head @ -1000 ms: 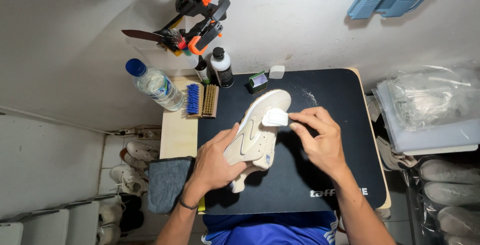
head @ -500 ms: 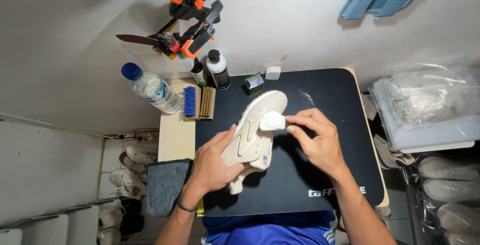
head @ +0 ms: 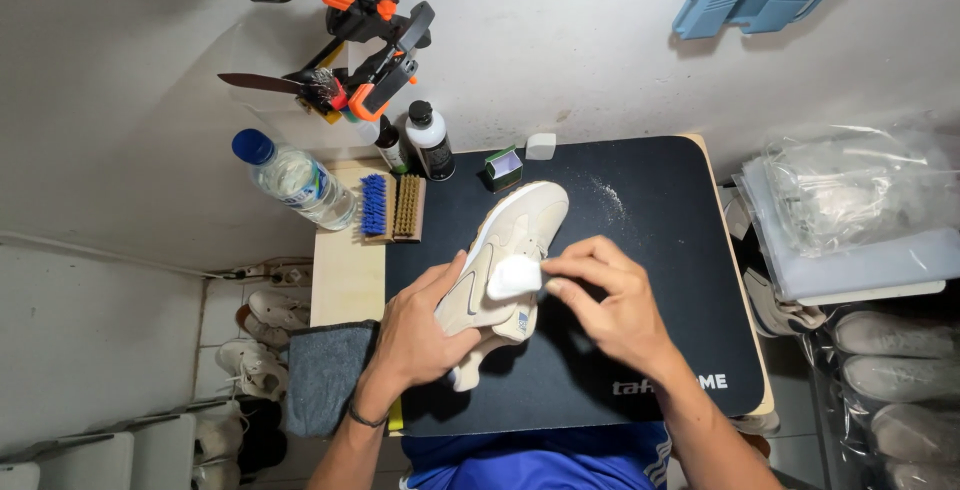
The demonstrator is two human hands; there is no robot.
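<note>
Left hand [head: 425, 325] grips beige sneaker [head: 505, 265]; right hand [head: 610, 300] presses white pad [head: 514, 276]

The black mat [head: 660, 280] lies bare to the right of the right hand [head: 610, 305] and along its near edge, so a hand could pass freely there. At the far edge of the desk [head: 345, 280] stand two dark bottles [head: 420, 140], a small green box [head: 503, 168] and a white block [head: 541, 146], with two brushes [head: 392, 207] and a water bottle [head: 295, 180] crowding the far left corner. A grey cloth [head: 325, 375] hangs at the left near corner, and stacked plastic bags [head: 850, 210] close off the right side.
</note>
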